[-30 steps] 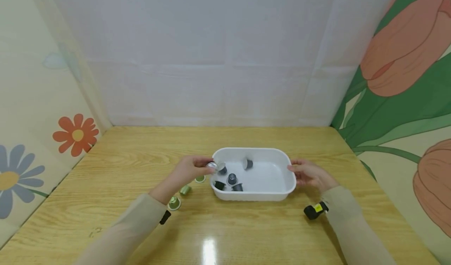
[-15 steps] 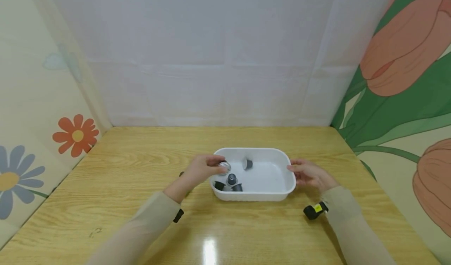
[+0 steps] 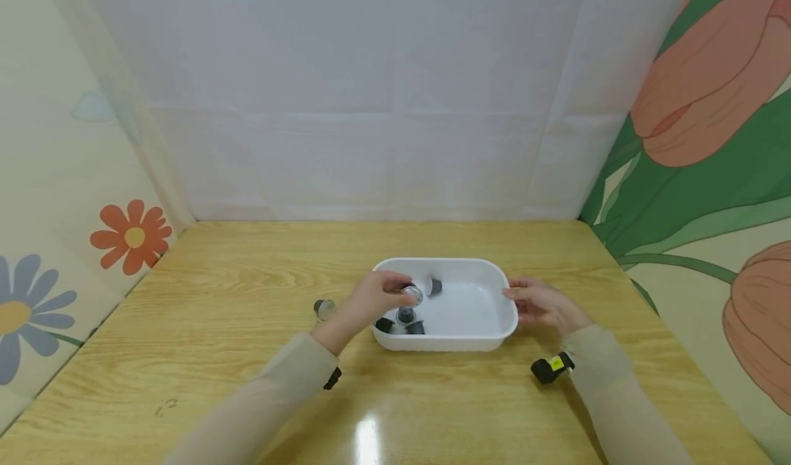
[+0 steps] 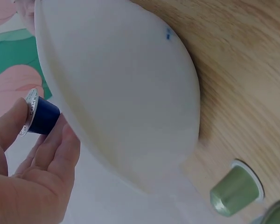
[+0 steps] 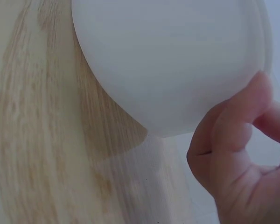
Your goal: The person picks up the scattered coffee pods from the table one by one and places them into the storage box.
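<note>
My left hand [image 3: 375,297] pinches a dark blue coffee capsule [image 4: 43,114] with a silver lid between thumb and fingers. It is over the left part of a white oval-cornered plastic tub [image 3: 476,343]. Inside the tub lie several dark capsules, among them one upright [image 3: 406,314] near the front left and one on its side [image 3: 435,286] toward the back. With thumb and fingers my right hand [image 3: 546,305] grips the tub's right rim; in the right wrist view the curled fingers [image 5: 238,126] show at that rim.
On the wooden table [image 3: 247,273], a dark-ended capsule [image 3: 324,308] lies left of the tub, partly behind my left wrist. Green capsules [image 4: 235,189] show in the left wrist view beside the tub. A white sheet [image 3: 395,108] hangs at the back, with flowered panels both sides.
My left hand has moved right, from the tub's left rim to over its inside, carrying the capsule. The green capsules are now hidden behind the left arm in the head view. My right hand stays.
</note>
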Motion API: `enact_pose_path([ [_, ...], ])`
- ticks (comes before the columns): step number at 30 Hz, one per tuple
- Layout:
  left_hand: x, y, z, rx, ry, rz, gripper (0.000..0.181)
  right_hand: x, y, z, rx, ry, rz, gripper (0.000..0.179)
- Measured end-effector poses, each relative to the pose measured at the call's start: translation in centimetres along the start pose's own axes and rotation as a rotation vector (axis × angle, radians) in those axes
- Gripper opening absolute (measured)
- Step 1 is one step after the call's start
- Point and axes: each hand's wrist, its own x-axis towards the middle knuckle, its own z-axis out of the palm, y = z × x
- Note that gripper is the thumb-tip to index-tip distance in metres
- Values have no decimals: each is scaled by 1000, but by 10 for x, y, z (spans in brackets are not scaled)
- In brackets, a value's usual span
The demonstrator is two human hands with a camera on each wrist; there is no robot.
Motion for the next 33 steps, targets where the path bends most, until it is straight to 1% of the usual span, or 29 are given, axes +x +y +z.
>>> enact_pose_path([
  [3,1,1,7,-8,21,-10,41,1,1,0,-5,3,3,15],
  [6,2,0,13,-12,35,-7,38,2,1,0,-8,6,8,15],
  [12,3,-1,28,-63,56,39,37,0,-1,1,5,-2,4,14],
  [16,5,0,38,-42,73,13,37,0,-2,0,0,-1,2,12],
  [19,6,-1,44,-56,59,-7,39,0,-2,0,-7,7,6,13],
  [23,8,-3,49,-98,26,4,40,1,-1,1,-5,13,12,15],
  [30,11,-7,54,-88,2,15,40,0,-1,1,2,4,10,14],
  [33,11,-6,54,-67,-7,16,41,0,-1,1,5,2,4,13],
])
